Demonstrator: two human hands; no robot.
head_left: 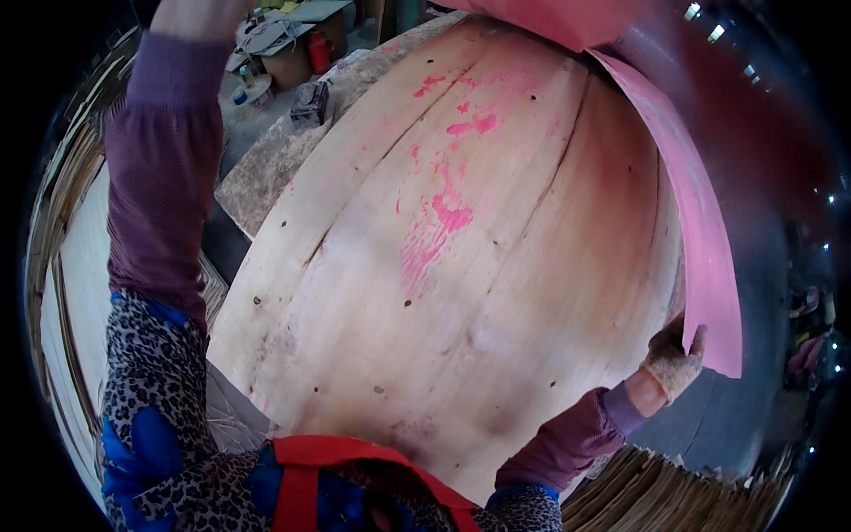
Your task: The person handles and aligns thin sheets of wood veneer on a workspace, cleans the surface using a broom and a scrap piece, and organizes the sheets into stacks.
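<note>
My right hand [674,362], in a soiled light glove, grips the near end of a pink sheet [709,257], thumb on its face. The sheet curves upward along the right side, and a pink-red surface [541,16] crosses the top, seemingly part of it. Below lies a large pale wood veneer sheet [372,266] with dark cracks, small knots and pink smears. My left arm reaches up past the veneer's left side; only the wrist and base of my left hand [199,18] show, the fingers cut off by the upper edge.
A rough, dusty ledge [266,177] carries a dark block [309,104] beyond the veneer's left edge. Stacked veneer sheets stand at the far left [66,222] and lower right [660,496]. A red cylinder [318,53] stands among containers at the back left.
</note>
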